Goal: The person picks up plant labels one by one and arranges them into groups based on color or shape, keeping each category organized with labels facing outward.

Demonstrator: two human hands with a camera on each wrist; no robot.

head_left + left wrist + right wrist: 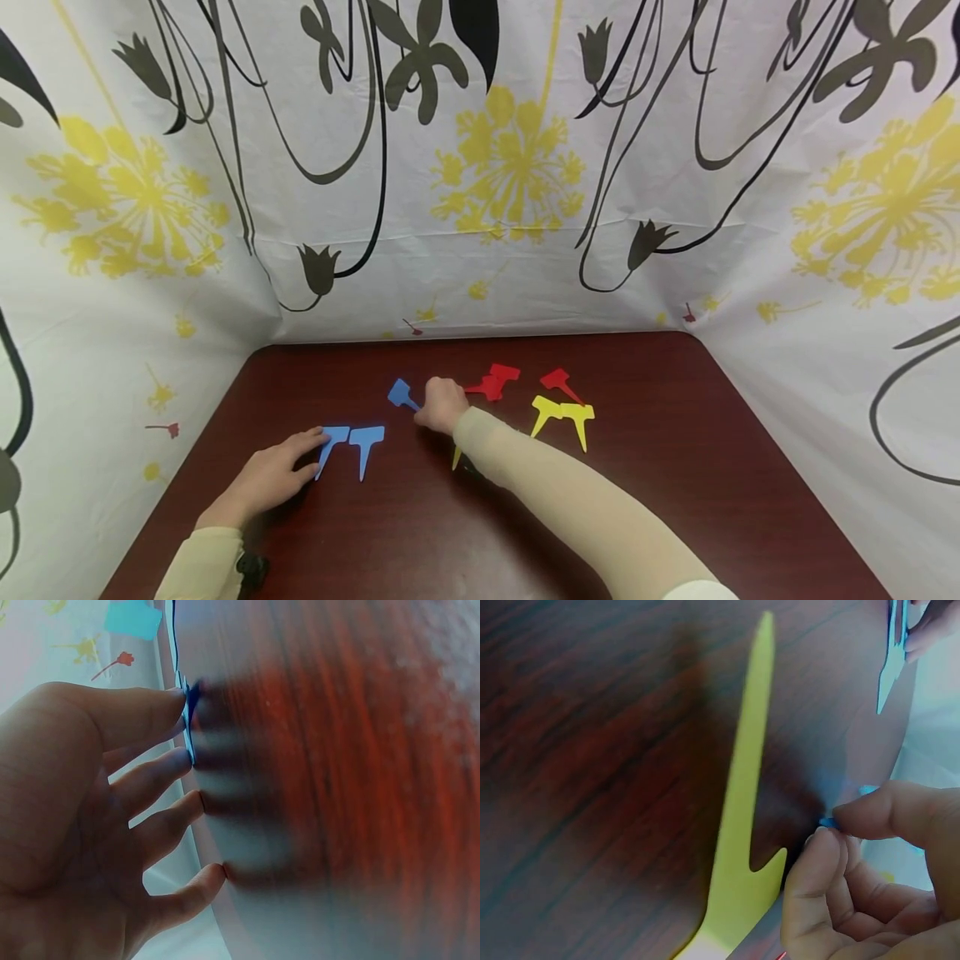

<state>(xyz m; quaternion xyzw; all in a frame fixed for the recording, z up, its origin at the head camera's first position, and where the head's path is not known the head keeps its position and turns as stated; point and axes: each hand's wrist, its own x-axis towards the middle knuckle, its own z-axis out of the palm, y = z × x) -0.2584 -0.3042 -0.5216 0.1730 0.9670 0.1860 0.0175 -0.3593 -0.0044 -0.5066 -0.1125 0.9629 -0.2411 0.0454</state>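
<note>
In the head view, my left hand (272, 475) lies at the left, its relaxed fingers touching a blue T-shaped plant label (334, 435) on the table. A second blue plant label (367, 437) lies just right of it. In the left wrist view the fingers (161, 832) are spread, tips on the tabletop. My right hand (442, 404) pinches the stem end of another blue plant label (401, 393), whose head points up and left. In the right wrist view, thumb and forefinger meet on its blue tip (829, 822). A yellow plant label (739, 825) lies beside that hand, mostly hidden by the forearm in the head view.
Red plant labels (491, 387) lie overlapping behind the right hand, and another red plant label (557, 380) is farther right. Two yellow plant labels (578, 414) lie side by side there. Patterned cloth (480, 275) stands along the back and sides of the brown table (675, 467).
</note>
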